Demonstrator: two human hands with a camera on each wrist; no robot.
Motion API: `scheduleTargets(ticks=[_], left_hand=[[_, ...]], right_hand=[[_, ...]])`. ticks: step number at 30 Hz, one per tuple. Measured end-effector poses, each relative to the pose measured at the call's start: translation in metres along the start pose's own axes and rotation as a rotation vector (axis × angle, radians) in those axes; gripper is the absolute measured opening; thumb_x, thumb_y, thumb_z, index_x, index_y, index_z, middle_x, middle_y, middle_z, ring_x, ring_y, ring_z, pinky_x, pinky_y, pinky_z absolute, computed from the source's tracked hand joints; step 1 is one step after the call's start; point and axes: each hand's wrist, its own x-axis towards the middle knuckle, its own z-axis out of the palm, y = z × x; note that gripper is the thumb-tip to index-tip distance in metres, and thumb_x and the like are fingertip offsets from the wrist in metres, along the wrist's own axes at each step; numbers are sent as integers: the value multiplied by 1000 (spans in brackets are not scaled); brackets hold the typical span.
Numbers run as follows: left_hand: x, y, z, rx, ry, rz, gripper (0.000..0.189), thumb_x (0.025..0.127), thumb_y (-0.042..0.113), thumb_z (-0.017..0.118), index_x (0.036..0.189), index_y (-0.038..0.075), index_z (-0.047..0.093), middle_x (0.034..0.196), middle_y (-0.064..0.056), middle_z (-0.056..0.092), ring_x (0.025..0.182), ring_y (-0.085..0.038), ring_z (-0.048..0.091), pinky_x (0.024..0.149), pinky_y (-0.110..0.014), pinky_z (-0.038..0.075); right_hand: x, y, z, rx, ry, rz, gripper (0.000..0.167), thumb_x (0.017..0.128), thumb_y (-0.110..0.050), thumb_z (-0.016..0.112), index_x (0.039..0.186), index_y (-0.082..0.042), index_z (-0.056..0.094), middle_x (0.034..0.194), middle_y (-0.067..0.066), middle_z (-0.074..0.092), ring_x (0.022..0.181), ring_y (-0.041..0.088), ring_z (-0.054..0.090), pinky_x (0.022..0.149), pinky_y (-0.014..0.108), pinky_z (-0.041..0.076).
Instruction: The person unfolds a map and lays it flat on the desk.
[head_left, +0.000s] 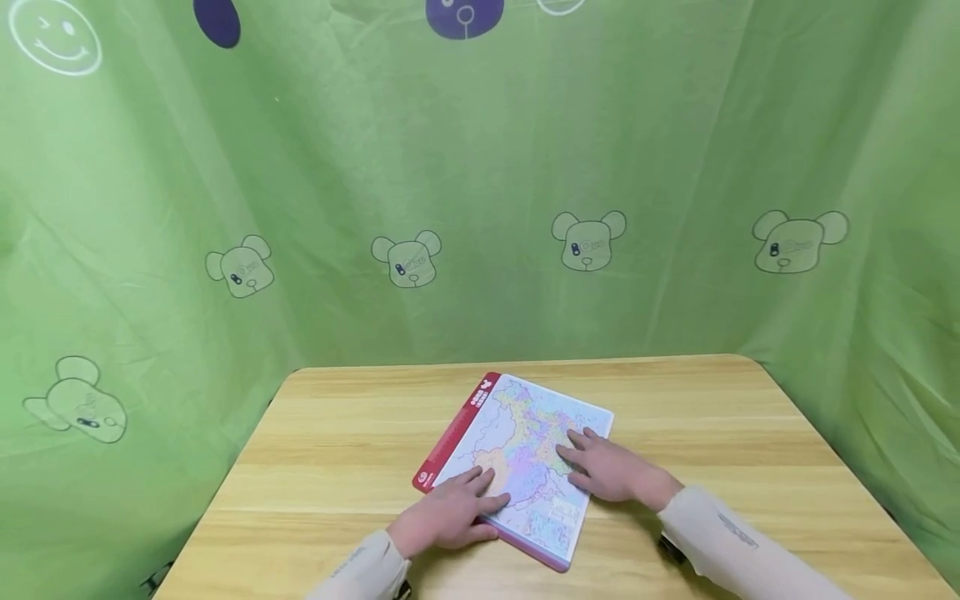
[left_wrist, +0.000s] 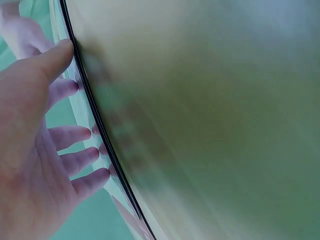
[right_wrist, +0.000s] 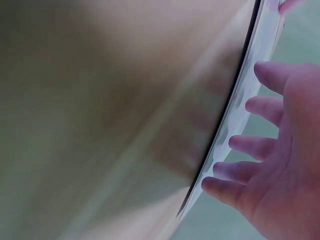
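Note:
A flat, round-cornered map board, printed with a pastel map and a red band along its left side, lies at a slant on the table. My left hand rests its spread fingers on the board's near left part, thumb at the near edge. Across from it, my right hand touches the board's right side with spread, fairly straight fingertips. In the left wrist view, the left hand has its fingertips against the board's surface. The right wrist view has the right hand's fingers meeting the surface similarly.
The board lies on a light wooden table with rounded far corners. Green curtains printed with bear faces hang behind the table and at both sides. Beige sleeves cover both forearms.

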Motion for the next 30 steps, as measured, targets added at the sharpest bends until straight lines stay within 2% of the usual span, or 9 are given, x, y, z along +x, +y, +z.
scheduleTargets(ticks=[10, 23, 30], left_hand=[[-8, -22, 0, -71, 0, -60, 57, 93, 55, 48, 144, 32, 40, 151, -13, 31, 137, -33, 29, 106, -49, 32], [-13, -44, 1, -91, -2, -124, 58, 93, 55, 46, 145, 29, 40, 151, -17, 28, 139, -35, 23, 110, -46, 27], [-11, -50, 3, -107, -22, -131, 59, 92, 57, 47, 145, 30, 40, 153, -15, 25, 140, -33, 20, 110, -46, 27]], right_hand=[[-21, -20, -2, 3, -9, -84, 50, 98, -34, 49, 138, -5, 47, 144, 28, 35, 129, 53, 29, 105, 58, 28], [-39, -47, 3, -19, -40, -161, 55, 96, -44, 49, 140, -11, 47, 145, 24, 36, 131, 46, 31, 104, 54, 33], [-43, -60, 4, -70, -46, -198, 60, 95, -51, 46, 141, -13, 46, 145, 23, 36, 131, 46, 33, 103, 52, 35]])
